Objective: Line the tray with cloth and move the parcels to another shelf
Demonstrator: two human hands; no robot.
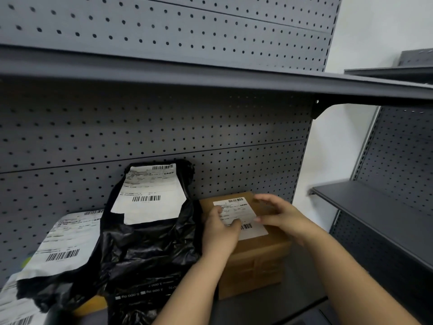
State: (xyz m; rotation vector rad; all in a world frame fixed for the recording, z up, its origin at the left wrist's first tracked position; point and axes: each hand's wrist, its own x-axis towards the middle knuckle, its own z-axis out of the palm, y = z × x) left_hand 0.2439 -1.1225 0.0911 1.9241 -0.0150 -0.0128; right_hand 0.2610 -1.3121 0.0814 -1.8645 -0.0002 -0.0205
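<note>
Your left hand (219,233) and right hand (280,215) rest loosely on the cardboard box (254,256), black bag parcel (150,233) just beside it.

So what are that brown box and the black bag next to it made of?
The brown box looks like matte cardboard: flat tan faces, crisp edges, a paper label stuck on top. The black bag looks like thin glossy plastic film, crumpled with shiny creases.

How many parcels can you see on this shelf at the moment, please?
4, at least: a brown cardboard box at the right under both hands, a black bag leaning beside it, another labelled bag further left, and a partly cropped one at the bottom-left corner. Others may be hidden.
</note>
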